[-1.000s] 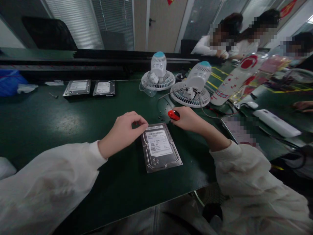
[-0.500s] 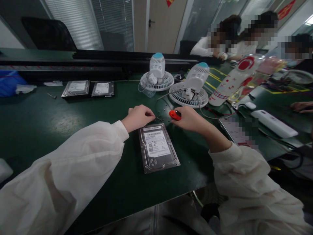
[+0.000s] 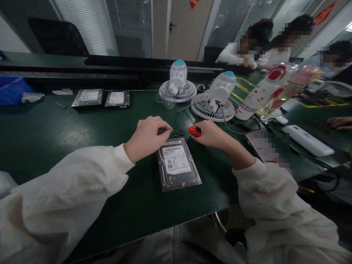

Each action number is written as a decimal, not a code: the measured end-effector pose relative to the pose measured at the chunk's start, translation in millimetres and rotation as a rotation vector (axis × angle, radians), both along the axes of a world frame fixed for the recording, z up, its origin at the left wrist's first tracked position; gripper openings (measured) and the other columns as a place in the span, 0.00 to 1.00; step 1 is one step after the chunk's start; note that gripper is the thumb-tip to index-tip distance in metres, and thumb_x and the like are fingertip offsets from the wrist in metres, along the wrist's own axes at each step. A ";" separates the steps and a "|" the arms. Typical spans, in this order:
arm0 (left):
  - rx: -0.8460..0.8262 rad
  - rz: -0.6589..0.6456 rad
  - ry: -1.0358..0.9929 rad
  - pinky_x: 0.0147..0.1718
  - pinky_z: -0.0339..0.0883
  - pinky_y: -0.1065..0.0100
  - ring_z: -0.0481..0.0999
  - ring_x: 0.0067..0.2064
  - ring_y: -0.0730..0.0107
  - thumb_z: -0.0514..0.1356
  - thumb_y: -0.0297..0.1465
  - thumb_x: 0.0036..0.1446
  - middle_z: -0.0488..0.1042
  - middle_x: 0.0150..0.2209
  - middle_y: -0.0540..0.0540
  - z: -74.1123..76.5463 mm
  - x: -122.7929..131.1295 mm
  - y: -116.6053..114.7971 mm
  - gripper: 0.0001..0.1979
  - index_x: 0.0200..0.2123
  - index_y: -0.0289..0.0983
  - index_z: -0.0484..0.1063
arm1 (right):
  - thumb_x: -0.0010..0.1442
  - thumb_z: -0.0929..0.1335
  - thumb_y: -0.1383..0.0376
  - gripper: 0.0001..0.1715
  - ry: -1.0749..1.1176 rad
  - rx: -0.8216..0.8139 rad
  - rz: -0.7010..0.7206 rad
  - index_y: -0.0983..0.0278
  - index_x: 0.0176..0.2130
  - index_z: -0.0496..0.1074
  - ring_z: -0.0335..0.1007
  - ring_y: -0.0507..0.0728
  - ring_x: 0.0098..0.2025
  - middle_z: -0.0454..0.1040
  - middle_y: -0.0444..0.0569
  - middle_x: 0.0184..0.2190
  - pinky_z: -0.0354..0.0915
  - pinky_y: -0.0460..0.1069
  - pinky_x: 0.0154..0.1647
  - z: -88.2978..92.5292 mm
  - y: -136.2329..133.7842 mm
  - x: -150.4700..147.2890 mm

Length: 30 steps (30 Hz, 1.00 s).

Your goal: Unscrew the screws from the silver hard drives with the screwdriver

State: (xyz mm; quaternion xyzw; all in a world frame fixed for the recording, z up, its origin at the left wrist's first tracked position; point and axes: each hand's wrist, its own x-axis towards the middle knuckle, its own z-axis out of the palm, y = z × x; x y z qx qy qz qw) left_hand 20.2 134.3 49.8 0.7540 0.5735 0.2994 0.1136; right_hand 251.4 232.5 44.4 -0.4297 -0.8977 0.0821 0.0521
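On a green desk [image 3: 137,216] facing a door [image 3: 187,33] and blinds [image 3: 85,25], a hard drive [image 3: 178,161] lies near small screws [image 3: 181,134]. The right hand [image 3: 210,134] grips a red-and-black handle [image 3: 193,131]; the left hand [image 3: 150,135], fingertips pinched, contents unclear, has moved nearer the screws since a second ago.

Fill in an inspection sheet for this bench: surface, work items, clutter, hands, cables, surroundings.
Surface: green tabletop, glare patch at left.
Work items: hard drive, label up; small screws scattered past its far end.
Clutter: two more hard drives at back left; two white fans at centre back; printed bottle and phone at right.
Left hand: pinched near the screws; too small to tell if it holds one.
Right hand: grips a red-and-black tool handle; working end not visible.
Cables: grey cable beside the right fan.
Surroundings: other people at back right; door and chair behind.
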 end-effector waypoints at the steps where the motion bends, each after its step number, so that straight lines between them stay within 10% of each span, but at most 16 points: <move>1: 0.016 -0.009 0.004 0.48 0.65 0.54 0.73 0.45 0.60 0.57 0.34 0.64 0.78 0.41 0.46 0.5 -2.1 -6.8 0.11 0.40 0.39 0.80 | 0.53 0.68 0.63 0.08 0.000 -0.008 0.005 0.65 0.26 0.68 0.57 0.51 0.26 0.67 0.46 0.22 0.50 0.49 0.32 0.5 0.7 -0.2; 16: -0.016 -0.136 -0.211 0.42 0.66 0.63 0.71 0.43 0.68 0.52 0.28 0.68 0.72 0.41 0.47 -19.4 -8.3 -109.5 0.10 0.43 0.39 0.74 | 0.53 0.69 0.64 0.12 0.035 -0.128 0.074 0.65 0.24 0.63 0.57 0.48 0.25 0.63 0.41 0.20 0.49 0.47 0.30 9.0 1.6 1.2; 30: -0.078 -0.140 -0.317 0.41 0.67 0.65 0.72 0.42 0.69 0.48 0.28 0.70 0.72 0.40 0.47 -23.5 -7.8 -113.3 0.15 0.42 0.39 0.75 | 0.53 0.68 0.65 0.14 0.050 -0.155 0.078 0.64 0.22 0.60 0.55 0.48 0.24 0.60 0.40 0.19 0.49 0.48 0.29 7.3 -0.1 -3.3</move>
